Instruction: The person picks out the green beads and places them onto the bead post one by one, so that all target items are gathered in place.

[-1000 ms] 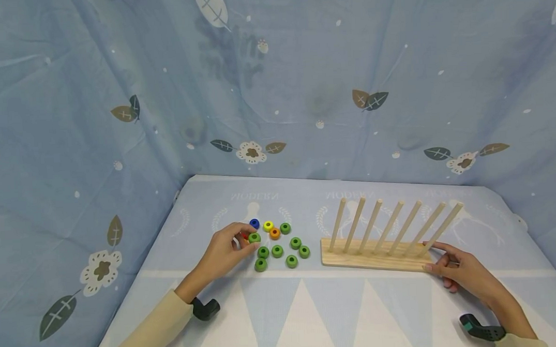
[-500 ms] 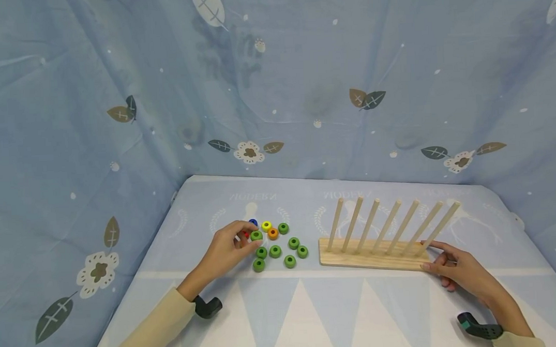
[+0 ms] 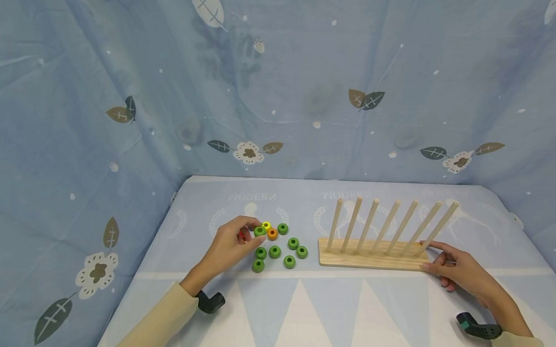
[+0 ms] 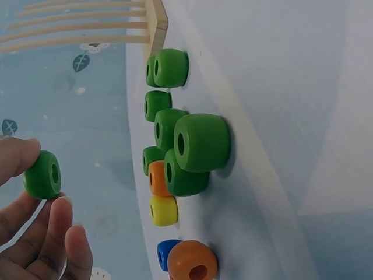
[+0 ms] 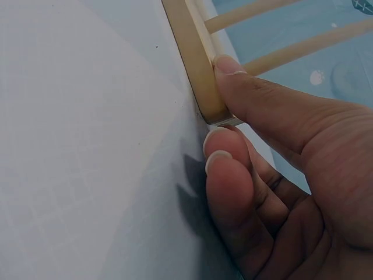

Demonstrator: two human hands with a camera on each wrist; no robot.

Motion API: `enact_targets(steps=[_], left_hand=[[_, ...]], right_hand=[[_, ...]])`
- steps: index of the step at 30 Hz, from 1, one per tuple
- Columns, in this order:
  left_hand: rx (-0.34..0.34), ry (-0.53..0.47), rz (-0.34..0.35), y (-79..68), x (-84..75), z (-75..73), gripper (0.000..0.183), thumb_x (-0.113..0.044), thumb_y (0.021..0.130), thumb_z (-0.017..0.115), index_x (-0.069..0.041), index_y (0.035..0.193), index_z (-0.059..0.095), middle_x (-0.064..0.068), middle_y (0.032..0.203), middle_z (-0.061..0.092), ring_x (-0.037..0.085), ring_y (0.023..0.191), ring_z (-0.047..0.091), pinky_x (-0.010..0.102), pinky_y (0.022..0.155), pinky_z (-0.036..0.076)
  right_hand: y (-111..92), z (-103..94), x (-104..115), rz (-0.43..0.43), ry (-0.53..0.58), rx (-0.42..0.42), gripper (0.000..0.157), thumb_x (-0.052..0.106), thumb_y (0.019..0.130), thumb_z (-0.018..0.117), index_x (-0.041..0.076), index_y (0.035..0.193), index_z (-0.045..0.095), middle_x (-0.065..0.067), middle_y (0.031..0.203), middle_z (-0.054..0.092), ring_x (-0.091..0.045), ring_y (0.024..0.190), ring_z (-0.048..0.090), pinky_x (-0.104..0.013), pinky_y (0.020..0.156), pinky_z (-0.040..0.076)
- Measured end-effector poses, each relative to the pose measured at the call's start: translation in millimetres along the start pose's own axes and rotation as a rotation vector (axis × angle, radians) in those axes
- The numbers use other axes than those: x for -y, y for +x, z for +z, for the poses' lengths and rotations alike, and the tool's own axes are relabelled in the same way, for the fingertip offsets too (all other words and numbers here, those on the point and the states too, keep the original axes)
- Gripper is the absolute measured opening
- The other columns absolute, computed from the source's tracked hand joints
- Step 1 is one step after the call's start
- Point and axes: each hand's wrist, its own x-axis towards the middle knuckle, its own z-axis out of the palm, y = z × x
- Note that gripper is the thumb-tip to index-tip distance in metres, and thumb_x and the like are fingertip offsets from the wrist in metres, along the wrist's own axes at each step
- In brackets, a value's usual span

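Lifted off the table, a green bead point(image 4: 38, 176) with a dark hole is pinched between the thumb and fingertips of my left hand point(image 3: 228, 242). Below and around that hand lie several more green beads point(image 4: 202, 143), along with orange point(image 4: 192, 261), yellow point(image 4: 164, 210) and blue point(image 4: 168, 254) ones. A bit of red shows behind the left fingers in the head view. On the right, my right hand point(image 3: 466, 273) grips the right end of a wooden peg stand point(image 3: 372, 261), thumb on the near edge and index finger at the far side. Its upright pegs carry no beads.
The stand sits right of the loose beads on a pale patterned tabletop point(image 3: 303, 317). Blue printed cloth point(image 3: 302, 79) hangs behind and at the sides. Each wrist wears a dark camera mount point(image 3: 211, 302).
My left hand has raised the green bead slightly and carried it a little to the right, and it now covers the blue bead in the head view. The right hand keeps its grip.
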Motion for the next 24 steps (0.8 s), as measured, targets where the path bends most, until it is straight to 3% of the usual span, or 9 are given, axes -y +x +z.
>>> enact_targets(steps=[7, 15, 24], left_hand=[[-0.003, 0.000, 0.016, 3.6, -2.9, 1.6, 0.031, -0.026, 0.092, 0.081, -0.014, 0.119, 0.070, -0.005, 0.095, 0.065, 0.016, 0.075, 0.059, 0.028, 0.059, 0.048], [-0.013, 0.015, 0.088, 9.9, -5.2, 4.8, 0.030, -0.024, 0.092, 0.082, -0.015, 0.118, 0.070, -0.008, 0.105, 0.068, 0.009, 0.077, 0.058, 0.027, 0.065, 0.051], [-0.019, 0.009, 0.117, 16.3, -11.3, 6.1, 0.029, -0.028, 0.092, 0.081, -0.017, 0.117, 0.071, -0.008, 0.102, 0.067, 0.009, 0.077, 0.058, 0.028, 0.065, 0.050]], right_hand=[[0, 0.7, 1, -0.005, 0.001, -0.012, 0.082, 0.029, 0.095, 0.076, 0.000, 0.157, 0.031, -0.014, 0.090, 0.057, -0.018, 0.060, 0.055, -0.036, 0.053, 0.053], [0, 0.6, 0, -0.008, -0.004, -0.021, 0.081, 0.029, 0.095, 0.077, 0.002, 0.157, 0.033, -0.013, 0.089, 0.057, -0.017, 0.060, 0.055, -0.035, 0.052, 0.053], [1, 0.3, -2, -0.019, -0.009, -0.029, 0.080, 0.029, 0.095, 0.077, 0.003, 0.157, 0.033, -0.013, 0.090, 0.057, -0.017, 0.060, 0.055, -0.035, 0.052, 0.053]])
